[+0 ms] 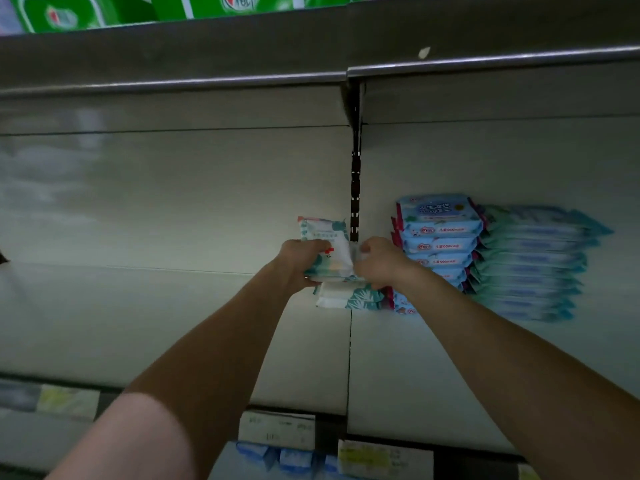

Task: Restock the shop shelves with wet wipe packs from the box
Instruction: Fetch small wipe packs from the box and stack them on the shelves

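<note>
Hands, left [297,262] and right [378,262], outstretched, grip a wipe pack [325,251] together.

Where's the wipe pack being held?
The wipe pack is mid head view, held by the left hand and right hand above another pack, left of the blue stack.

Reaching forward with both bare arms; gripping one wet wipe pack [334,260] with left hand [297,262] and right hand [379,262], fingers curled.

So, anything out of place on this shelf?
Slightly: the lower pack, under the held pack, lies angled across the joint between shelf sections, unlike the blue stack and teal stack beside it. A pale scrap clings to the upper shelf's front edge.
</note>
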